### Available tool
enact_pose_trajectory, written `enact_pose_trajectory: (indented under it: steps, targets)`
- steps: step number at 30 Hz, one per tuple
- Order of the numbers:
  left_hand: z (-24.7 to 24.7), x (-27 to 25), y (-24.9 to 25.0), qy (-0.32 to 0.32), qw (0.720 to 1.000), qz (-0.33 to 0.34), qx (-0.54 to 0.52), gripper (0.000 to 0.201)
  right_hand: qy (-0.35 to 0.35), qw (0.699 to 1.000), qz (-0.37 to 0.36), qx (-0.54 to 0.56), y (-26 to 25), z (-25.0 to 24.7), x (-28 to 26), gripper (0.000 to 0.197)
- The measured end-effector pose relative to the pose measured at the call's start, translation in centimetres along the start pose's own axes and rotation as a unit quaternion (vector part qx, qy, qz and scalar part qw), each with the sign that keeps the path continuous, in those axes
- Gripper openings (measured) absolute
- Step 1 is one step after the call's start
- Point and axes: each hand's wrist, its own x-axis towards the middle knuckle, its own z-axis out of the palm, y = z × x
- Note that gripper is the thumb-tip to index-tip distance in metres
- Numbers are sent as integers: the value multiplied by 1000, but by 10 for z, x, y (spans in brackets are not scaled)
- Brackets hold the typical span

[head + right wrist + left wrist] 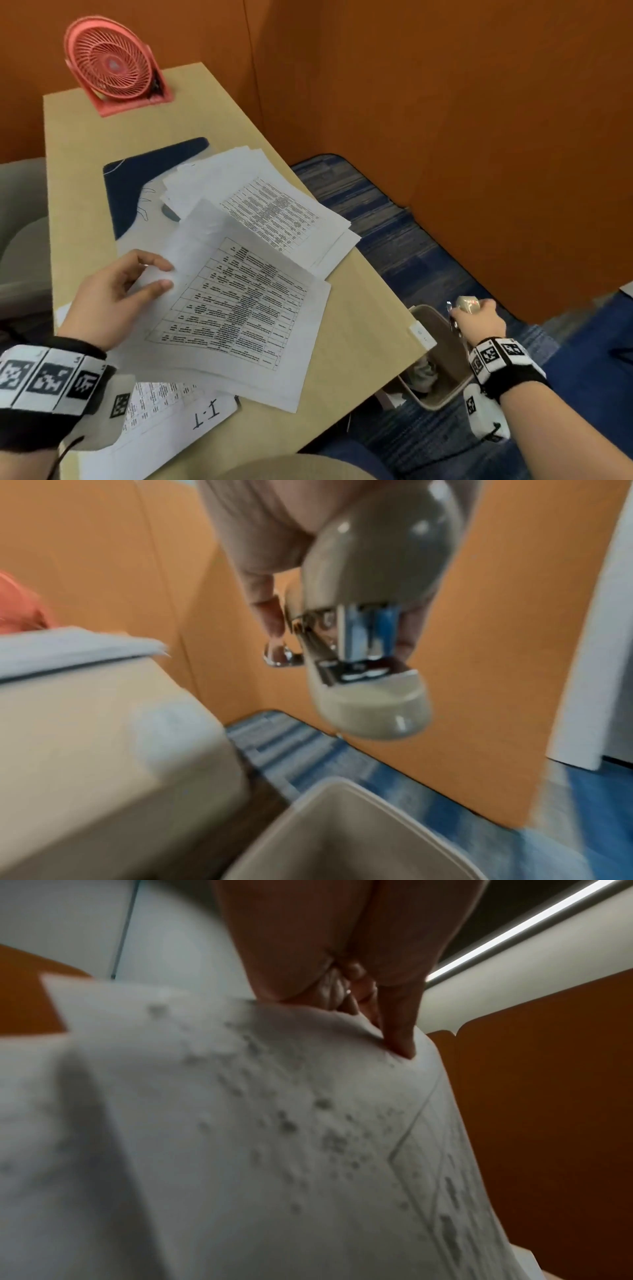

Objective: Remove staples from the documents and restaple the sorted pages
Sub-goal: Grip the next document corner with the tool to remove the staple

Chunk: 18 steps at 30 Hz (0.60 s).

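staple removal looks partly done, restapling not begun: left hand (113, 294) pinches table-printed document (239, 308) at frame centre, right hand (478, 322) grips beige stapler (369, 631) over bin (442, 373) at lower right, loose page piles (274, 205) unsorted above.
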Motion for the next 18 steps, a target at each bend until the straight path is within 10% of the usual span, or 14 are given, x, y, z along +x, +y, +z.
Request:
enact_pose_trajectory:
  steps: [10,18]
  targets:
    - [-16,6,12,14,997,-37,68,61,-185,889,-393,-147,-172,87,-80,63]
    - [-7,22,-25,23,996,-68,55,37,-205,793,-449,-356,-220,178,-85,66]
